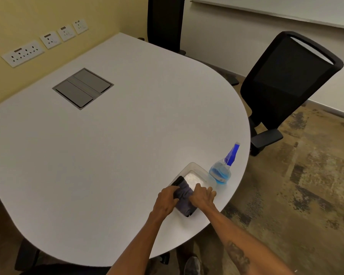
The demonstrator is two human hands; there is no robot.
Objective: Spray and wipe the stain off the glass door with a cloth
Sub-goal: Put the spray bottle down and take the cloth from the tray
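A dark grey cloth (pixel 184 197) lies folded across the near end of a clear plastic tray (pixel 195 170) on the white table (pixel 107 145). My left hand (pixel 166 200) grips the cloth's left side and my right hand (pixel 202 196) presses on its right side. A clear spray bottle (pixel 221 171) with blue liquid and a blue trigger head stands just right of the tray, close to the table's edge. No glass door is in view.
A grey cable hatch (pixel 82 88) is set into the tabletop. A black mesh office chair (pixel 286 84) stands to the right, another chair (pixel 165 22) at the far end. Wall sockets (pixel 23 53) line the yellow wall. My shoe (pixel 192 265) shows below.
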